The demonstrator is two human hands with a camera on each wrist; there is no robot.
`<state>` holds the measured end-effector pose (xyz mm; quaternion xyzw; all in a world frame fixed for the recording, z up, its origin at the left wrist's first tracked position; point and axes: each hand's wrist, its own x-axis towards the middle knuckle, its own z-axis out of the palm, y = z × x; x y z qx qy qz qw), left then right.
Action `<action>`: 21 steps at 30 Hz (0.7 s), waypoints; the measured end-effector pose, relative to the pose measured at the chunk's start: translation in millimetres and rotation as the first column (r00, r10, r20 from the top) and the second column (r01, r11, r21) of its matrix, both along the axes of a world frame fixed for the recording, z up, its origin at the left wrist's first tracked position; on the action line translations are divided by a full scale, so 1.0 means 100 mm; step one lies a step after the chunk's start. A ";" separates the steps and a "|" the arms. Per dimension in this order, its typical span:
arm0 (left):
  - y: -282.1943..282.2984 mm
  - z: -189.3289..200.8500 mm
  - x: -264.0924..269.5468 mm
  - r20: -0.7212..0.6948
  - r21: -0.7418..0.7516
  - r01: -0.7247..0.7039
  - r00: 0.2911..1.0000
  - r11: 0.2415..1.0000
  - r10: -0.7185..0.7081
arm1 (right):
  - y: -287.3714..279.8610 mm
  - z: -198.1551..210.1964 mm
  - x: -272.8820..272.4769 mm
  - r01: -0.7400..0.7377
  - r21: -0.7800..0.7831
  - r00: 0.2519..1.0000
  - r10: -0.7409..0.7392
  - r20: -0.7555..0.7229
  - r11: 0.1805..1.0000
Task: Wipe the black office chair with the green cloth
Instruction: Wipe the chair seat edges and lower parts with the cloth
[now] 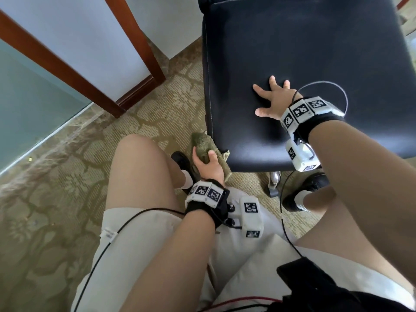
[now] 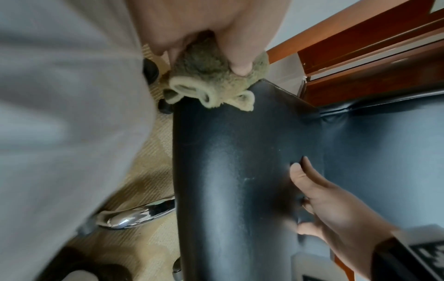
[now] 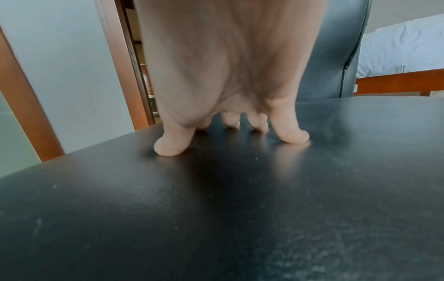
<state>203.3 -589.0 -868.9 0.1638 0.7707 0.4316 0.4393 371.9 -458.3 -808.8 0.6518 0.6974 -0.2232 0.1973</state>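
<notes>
A: What do we see at the far left?

B: A frosted glass panel and a red-brown wooden frame, standing on the patterned carpet.

A: And our left hand?

B: Its grip is clamped on the green cloth; the thumb and fingers curl round the bunched terry. In the left wrist view we see the cloth's hemmed folds touching the near left corner of the seat.

A: So where does the cloth sit?

B: At the front left corner of the black office chair, against the seat's edge and not on top of it, just above our left knee.

A: Move right.

B: Our right hand rests on the seat, its grip apart: the fingers are spread and their tips press the black leather, holding nothing. The right wrist view shows the fingertips on the glossy surface.

A: Anything below?

B: A chrome chair leg under the seat's front edge, and our black shoes on the carpet.
</notes>
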 end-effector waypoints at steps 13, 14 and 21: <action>0.73 0.31 -0.17 -0.027 -0.014 0.289 0.957 0.957 -0.290 | 0.01 0.00 -0.03 0.013 -0.011 1.000 -0.013 0.003 1.000; 0.70 0.31 -0.20 -0.012 -0.027 0.292 0.956 0.956 -0.292 | 0.01 0.00 -0.03 0.012 -0.013 1.000 -0.012 0.004 1.000; 0.24 0.20 -0.22 -0.012 -0.091 0.228 0.973 0.969 -0.230 | 0.01 -0.01 -0.03 0.005 -0.004 1.000 -0.005 0.006 1.000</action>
